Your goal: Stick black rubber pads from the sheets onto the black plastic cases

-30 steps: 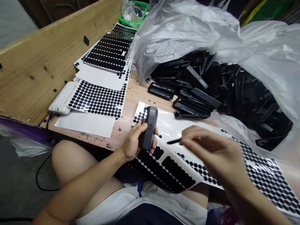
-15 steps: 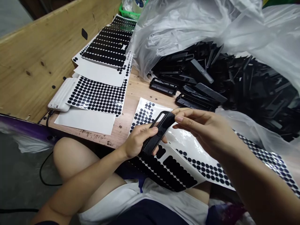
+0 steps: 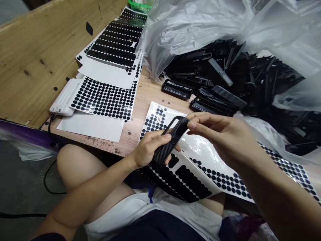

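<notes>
My left hand (image 3: pixel 150 147) is closed around a black plastic case (image 3: pixel 164 152) with a ribbed, carbon-like face and an open loop on one side, holding it tilted over my lap. On its upper end lies a smooth dark oval sticker (image 3: pixel 182 128). The thumb and fingers of my right hand (image 3: pixel 213 129) pinch at the outer end of this sticker, touching the case. Their exact grip is partly hidden. Below the case, a sheet of black oval stickers (image 3: pixel 193 182) rests across my lap, with pale gaps among its rows.
A sheet of black dots (image 3: pixel 155 117) lies on the wooden table (image 3: pixel 140 100). More sticker sheets (image 3: pixel 105 97) are stacked at left beside a white power bank (image 3: pixel 66 97) and a wooden board (image 3: pixel 30 67). A plastic bag (image 3: pixel 200 26) spills many black cases (image 3: pixel 225 97) at right.
The view has shifted slightly. Both hands keep nearly the same hold on the case and sticker. The plastic bag's edge at right has sagged over the black cases.
</notes>
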Available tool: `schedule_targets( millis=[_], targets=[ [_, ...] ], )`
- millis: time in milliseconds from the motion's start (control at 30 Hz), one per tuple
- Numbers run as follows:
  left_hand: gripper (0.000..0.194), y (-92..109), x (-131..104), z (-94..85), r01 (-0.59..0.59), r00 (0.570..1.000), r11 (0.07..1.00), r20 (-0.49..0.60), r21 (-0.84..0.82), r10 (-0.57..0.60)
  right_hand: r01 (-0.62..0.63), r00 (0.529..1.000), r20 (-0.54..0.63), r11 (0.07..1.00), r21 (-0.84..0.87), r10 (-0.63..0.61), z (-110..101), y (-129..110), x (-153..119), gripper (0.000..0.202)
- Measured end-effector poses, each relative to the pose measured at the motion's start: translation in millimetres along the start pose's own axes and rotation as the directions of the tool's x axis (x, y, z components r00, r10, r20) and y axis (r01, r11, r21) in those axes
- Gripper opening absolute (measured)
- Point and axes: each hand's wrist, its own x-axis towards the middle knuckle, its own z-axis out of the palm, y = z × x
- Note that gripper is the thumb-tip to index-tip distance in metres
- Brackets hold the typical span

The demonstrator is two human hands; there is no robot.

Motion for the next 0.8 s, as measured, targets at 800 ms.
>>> schedule_targets(
  millis=[800],
  targets=[
    [0.040, 0.7, -1.0, 2.0, -0.016, 1.000, 1.000, -0.010, -0.010, 0.016, 0.032, 0.996, -0.078, 0.999, -0.035, -0.035, 9.0, -6.3, -2.3, 0.029]
  ],
)
